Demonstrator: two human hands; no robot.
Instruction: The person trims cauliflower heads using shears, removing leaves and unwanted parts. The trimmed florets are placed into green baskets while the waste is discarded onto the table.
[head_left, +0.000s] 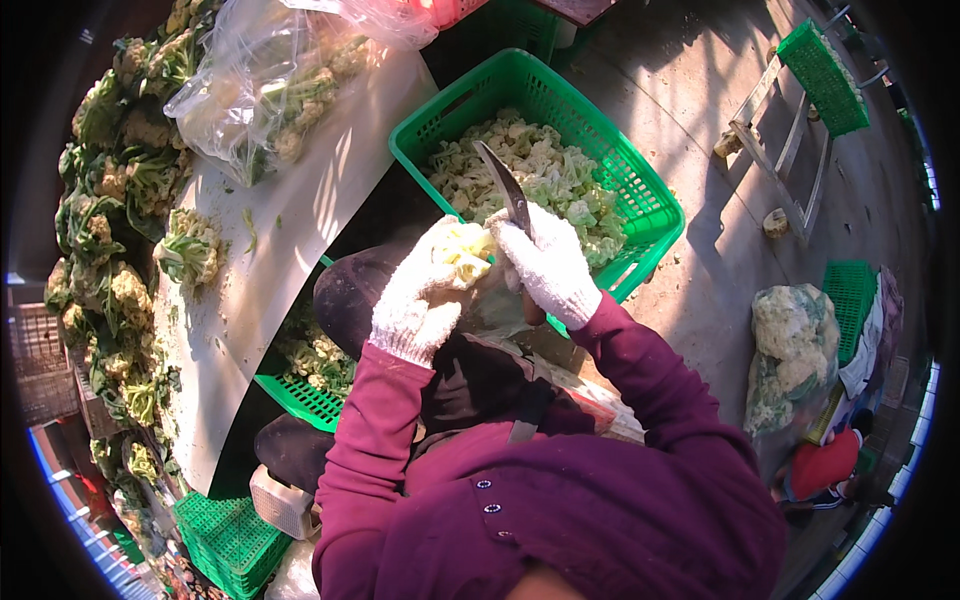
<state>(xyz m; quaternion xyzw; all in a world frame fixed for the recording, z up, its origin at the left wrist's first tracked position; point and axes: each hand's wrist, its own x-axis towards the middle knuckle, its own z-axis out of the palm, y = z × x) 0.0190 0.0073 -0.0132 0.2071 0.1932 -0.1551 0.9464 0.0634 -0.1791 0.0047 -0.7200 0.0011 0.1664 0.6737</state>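
My left hand (420, 292), in a white knit glove, is closed around a pale yellow-green piece of cauliflower (466, 251). Right beside it, my right hand (546, 262), gloved the same way, grips a knife with a curved dark blade (504, 180). The blade points up and to the left, away from me. Beyond both hands stands a green perforated plastic basket (637, 169) with many cut cauliflower florets (517, 161) in it. Most of the knife's handle is hidden by my right glove.
A pale table (300, 217) at my left bears heaped cauliflower heads (127, 180) and a clear plastic bag (240, 90) of cauliflower. Another green basket (300, 401) with cauliflower sits below its edge. At right are a wheeled metal frame (784, 161), a filled bag (793, 352) and a person in red (821, 465).
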